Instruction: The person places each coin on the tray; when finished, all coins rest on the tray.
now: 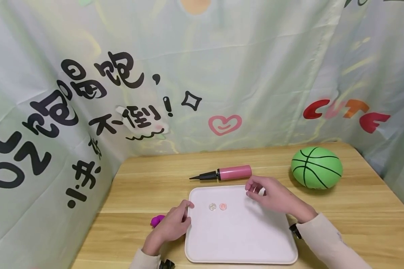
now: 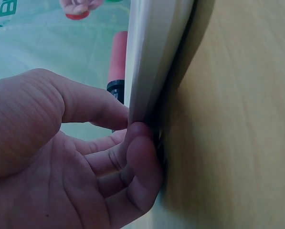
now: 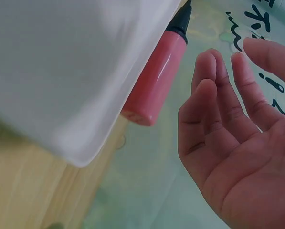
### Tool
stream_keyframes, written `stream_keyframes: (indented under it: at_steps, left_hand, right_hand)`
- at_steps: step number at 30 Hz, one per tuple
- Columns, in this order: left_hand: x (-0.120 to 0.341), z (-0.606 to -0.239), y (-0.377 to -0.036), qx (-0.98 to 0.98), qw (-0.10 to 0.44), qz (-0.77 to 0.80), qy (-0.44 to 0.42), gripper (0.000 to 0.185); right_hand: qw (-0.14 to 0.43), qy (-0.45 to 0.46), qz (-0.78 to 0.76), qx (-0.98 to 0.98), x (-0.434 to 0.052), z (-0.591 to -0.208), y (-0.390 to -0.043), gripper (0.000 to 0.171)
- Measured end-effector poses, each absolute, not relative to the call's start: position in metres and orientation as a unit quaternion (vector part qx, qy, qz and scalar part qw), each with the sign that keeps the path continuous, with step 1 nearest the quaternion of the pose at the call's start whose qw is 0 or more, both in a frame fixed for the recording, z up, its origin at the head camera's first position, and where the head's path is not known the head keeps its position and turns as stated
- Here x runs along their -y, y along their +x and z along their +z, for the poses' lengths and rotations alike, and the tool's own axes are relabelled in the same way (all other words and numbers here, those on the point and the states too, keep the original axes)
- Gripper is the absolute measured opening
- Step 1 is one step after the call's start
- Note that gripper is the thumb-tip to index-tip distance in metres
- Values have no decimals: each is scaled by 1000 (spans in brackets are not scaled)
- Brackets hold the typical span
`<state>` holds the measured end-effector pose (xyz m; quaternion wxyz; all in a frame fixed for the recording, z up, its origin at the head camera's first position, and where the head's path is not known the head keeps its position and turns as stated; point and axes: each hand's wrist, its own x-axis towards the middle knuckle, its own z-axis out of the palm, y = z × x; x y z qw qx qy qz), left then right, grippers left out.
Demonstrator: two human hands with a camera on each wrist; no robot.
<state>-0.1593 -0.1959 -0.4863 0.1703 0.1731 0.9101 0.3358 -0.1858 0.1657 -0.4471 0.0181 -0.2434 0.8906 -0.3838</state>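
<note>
While pinching the white tray's (image 1: 239,239) left rim, left hand (image 1: 171,226) grips; right hand (image 1: 272,194) hovers loose-fingered, holding nothing, near pink pump (image 1: 233,172).

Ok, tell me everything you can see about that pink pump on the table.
The pump is a short pink cylinder, glossy like plastic, with a black collar and a tapering black nozzle pointing left. It lies flat on the wooden table, just beyond the far edge of the white tray. Nothing holds it; the right hand hovers close by, fingers loosely curled.
</note>
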Motion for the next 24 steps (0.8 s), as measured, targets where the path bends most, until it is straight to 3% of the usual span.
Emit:
stream_keyframes:
  at_steps: [24]
  left_hand:
    - [197, -489, -162, -914, 172, 326, 171, 36]
  right_hand:
    - [-7, -204, -381, -902, -216, -456, -165, 10]
